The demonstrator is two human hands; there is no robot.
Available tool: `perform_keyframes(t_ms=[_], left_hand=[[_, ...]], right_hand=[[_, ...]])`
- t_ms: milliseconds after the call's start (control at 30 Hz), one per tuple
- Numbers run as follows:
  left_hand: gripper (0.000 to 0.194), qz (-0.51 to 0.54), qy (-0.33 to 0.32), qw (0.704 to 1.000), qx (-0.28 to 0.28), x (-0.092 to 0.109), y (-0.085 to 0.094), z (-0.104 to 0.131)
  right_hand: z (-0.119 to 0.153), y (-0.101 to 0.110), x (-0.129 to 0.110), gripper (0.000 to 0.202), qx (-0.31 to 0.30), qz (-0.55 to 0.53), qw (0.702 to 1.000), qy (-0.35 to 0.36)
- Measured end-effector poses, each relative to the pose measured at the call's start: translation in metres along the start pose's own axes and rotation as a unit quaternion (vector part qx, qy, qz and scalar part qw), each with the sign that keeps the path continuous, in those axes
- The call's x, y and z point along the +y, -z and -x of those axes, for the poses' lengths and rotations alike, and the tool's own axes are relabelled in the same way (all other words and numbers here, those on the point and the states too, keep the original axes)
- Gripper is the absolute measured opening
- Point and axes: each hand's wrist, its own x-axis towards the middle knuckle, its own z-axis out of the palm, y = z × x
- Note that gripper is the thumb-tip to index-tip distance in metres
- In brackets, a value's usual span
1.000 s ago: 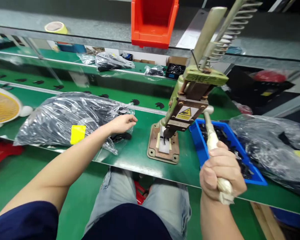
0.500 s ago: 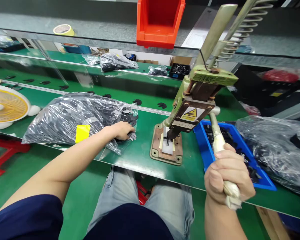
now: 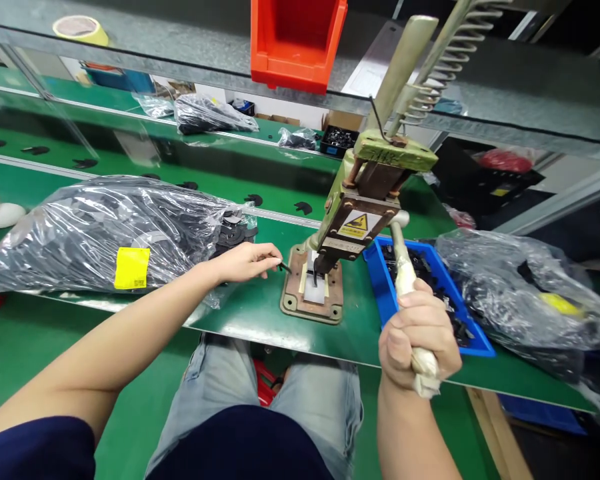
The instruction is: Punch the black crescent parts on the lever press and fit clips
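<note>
Pinching one black piece [image 3: 285,268], left hand [image 3: 247,261] is now leaving the bag [image 3: 80,227], bringing the piece beside the press [image 3: 360,200], left edge; right hand [image 3: 421,328] is gripping the press's lever [image 3: 405,270], right side.

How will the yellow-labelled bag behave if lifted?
The bag is probably floppy, given its creased clear plastic. Its contents, many separate dark parts, would likely shift. Some might spill from its open-looking right end.

the press [image 3: 360,203] is green — the tray [image 3: 379,280] blue.
</note>
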Motion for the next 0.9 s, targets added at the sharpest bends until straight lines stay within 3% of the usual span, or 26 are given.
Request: perform_keyframes(t_ms=[200,333,600,900], left_hand=[[0.034,0.171,0.033,0.978,0.112,-0.009,-0.054,-0.03],[0.038,0.262,0.085,0.956,0.102,-0.009,-0.072,-0.05],[0.025,0.292,0.144,0.943,0.069,-0.004,-0.08,-0.071],[0.038,0.302,0.131,0.944,0.023,-0.007,-0.075,-0.069]], right_hand=[[-0.001,0.0,-0.002,0.022,-0.008,0.007,1.0,-0.002],[0.0,0.0,0.0,0.023,-0.009,0.003,1.0,0.011],[0.0,-0.001,0.001,0.023,-0.004,-0.006,1.0,0.009],[0.001,0.002,0.003,0.021,-0.013,-0.009,1.0,0.012]])
